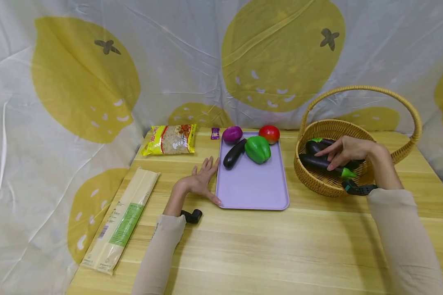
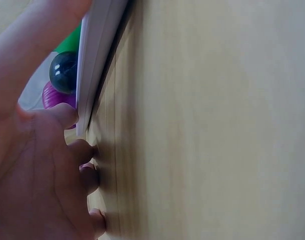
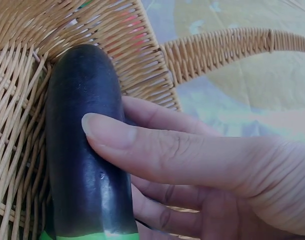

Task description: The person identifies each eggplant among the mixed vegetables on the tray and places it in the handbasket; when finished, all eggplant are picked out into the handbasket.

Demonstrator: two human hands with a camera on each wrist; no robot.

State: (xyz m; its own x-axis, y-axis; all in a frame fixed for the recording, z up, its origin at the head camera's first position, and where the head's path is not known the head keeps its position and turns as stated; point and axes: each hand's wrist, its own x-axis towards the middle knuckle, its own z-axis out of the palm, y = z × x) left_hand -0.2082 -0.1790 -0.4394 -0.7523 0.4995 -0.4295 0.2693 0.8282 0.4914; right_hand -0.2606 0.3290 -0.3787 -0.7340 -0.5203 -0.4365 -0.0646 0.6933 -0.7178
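Note:
My right hand [image 1: 348, 151] reaches into a wicker basket [image 1: 311, 185] and grips a dark eggplant [image 3: 85, 150] with a green stem end. In the right wrist view the thumb lies across its near side, with fingers behind it. More eggplants [image 1: 315, 146] lie beneath and behind the hand, partly covered. On the left, my left hand [image 1: 199, 182] spreads its fingers against the left edge of a lilac tray [image 1: 251, 190]. A small eggplant [image 1: 233, 155], a green bell pepper [image 1: 258, 149] and a purple onion [image 1: 232, 134] are on the tray, with a red tomato [image 1: 269, 134] at its far right corner.
Behind the left hand lies a yellow macaroni bag [image 1: 175, 140], and a small purple wrapped candy [image 1: 215, 133] sits beside the tray's far end. A long noodle packet [image 1: 123, 221] lies along the left table edge. The basket's tall handle [image 1: 359, 87] arches over it.

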